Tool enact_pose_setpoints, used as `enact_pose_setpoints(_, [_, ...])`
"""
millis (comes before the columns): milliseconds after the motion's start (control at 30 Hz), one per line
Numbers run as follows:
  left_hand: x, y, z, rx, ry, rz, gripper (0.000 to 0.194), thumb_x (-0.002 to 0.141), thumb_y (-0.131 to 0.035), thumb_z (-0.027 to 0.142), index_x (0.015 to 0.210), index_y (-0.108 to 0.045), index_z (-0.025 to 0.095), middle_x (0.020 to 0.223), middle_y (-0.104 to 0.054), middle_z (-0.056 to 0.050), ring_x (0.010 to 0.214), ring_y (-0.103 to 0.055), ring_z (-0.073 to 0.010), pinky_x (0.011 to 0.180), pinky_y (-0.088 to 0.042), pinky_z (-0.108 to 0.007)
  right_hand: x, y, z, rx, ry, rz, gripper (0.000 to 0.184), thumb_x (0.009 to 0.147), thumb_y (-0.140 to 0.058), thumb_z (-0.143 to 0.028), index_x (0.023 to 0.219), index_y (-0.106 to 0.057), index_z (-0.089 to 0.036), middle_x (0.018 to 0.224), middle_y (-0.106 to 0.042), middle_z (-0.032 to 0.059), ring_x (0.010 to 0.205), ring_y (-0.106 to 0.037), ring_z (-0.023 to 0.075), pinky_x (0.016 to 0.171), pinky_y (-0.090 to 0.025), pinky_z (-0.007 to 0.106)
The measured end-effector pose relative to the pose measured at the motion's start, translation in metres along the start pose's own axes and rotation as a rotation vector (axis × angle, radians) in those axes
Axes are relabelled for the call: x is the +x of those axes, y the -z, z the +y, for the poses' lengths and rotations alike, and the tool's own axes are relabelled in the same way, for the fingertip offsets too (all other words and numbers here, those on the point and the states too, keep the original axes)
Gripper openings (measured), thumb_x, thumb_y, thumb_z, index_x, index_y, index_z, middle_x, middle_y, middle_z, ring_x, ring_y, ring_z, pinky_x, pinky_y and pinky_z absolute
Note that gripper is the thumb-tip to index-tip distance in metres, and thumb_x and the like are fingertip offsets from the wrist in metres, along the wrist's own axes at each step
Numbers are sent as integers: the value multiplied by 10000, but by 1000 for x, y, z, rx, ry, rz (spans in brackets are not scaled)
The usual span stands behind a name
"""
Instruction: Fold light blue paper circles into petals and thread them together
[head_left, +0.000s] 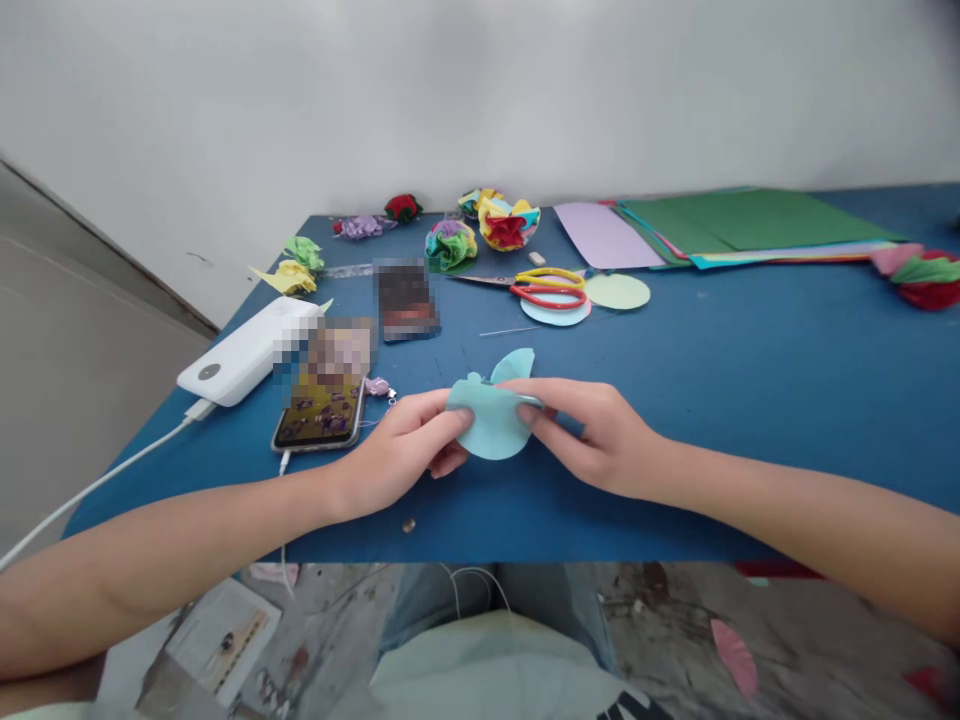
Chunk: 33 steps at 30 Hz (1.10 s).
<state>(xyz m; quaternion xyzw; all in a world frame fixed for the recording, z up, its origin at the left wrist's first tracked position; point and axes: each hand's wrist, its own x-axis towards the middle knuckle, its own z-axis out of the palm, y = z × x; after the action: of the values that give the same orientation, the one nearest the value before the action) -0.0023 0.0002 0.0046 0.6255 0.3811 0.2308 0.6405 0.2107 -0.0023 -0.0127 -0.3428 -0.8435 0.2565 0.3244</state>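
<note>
Above the near part of the blue table, a light-blue paper disc [495, 425] is held between both hands. My left hand [409, 435] pinches its left side, thumb in front. On its right side my right hand [592, 425] grips with thumb and forefinger. A folded or gathered piece of the same blue paper [515, 366] sticks up behind the disc; whether the two are joined I cannot tell. Beyond the hands lie red-and-yellow-handled scissors [551, 290] on a pale-blue paper circle [555, 312], beside a light-green paper circle [619, 292].
A phone [322, 415] and a white power bank [247, 350], both cabled, lie at left. Crumpled paper flowers [506, 225] line the back, with a stack of coloured paper [757, 222] at back right. The table [712, 370] ends at a near edge above my lap.
</note>
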Motion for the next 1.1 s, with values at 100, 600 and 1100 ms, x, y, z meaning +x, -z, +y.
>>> enact_pose_setpoints(100, [-1, 3, 0, 32, -48, -26, 139, 836, -412, 248, 746, -458, 153, 526, -409, 45, 491, -352, -76, 455, -233, -199, -1, 2, 5, -84, 75, 28, 349, 853, -410, -96, 1151, -565, -190, 972, -636, 43, 796, -583, 126, 701, -469, 233])
enact_pose_setpoints(600, [-1, -3, 0, 290, -161, 44, 277, 863, -494, 388, 995, -539, 150, 869, -574, -46, 784, -531, -141, 637, -450, -220, -6, 6, 12, -557, 442, 151, 413, 835, -445, -52, 1240, -474, -126, 1172, -603, 115, 1061, -573, 185, 878, -493, 323])
enact_pose_setpoints(1100, [0, -6, 8, 44, 25, -105, 256, 872, -493, 333, 766, -543, 106, 617, -556, 6, 480, -448, -47, 422, -338, -150, -11, 9, 8, -772, 547, 105, 422, 864, -451, -128, 1286, -432, -144, 1250, -546, 101, 946, -619, 172, 759, -515, 301])
